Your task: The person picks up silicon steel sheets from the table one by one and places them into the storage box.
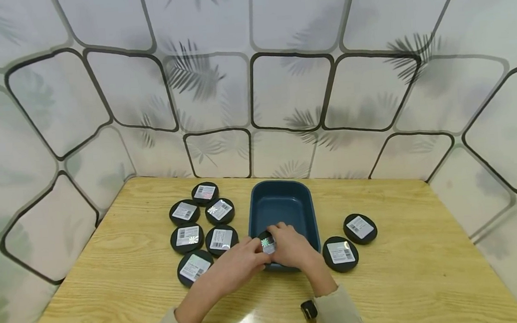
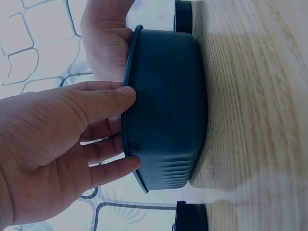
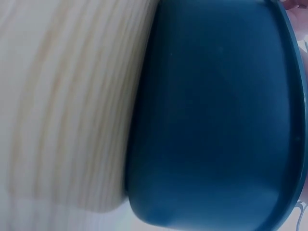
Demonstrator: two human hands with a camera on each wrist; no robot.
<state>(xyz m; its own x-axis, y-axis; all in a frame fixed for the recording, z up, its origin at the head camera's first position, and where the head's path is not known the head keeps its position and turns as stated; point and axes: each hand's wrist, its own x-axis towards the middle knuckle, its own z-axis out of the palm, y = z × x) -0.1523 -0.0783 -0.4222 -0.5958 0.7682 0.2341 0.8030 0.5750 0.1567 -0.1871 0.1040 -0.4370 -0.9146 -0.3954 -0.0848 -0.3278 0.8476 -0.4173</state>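
Observation:
A round black disc with a silvery label (image 1: 268, 244) is held between both hands over the front end of a dark blue rectangular bin (image 1: 282, 186). My left hand (image 1: 240, 264) grips the disc's left side. From the right, my right hand (image 1: 293, 246) holds it, hiding much of it. In the left wrist view, the left hand (image 2: 57, 139) has its thumb at the bin's rim (image 2: 127, 72) and its other fingers partly behind that rim. The right wrist view is mostly filled by the bin's outer wall (image 3: 216, 115); only bits of fingers (image 3: 301, 21) show at the edge.
Several similar labelled black discs (image 1: 187, 237) lie grouped left of the bin. To its right lie two more, a nearer disc (image 1: 340, 254) and a farther disc (image 1: 360, 228). The wooden table (image 1: 410, 271) meets a patterned curtain (image 1: 289, 89) at the back and sides.

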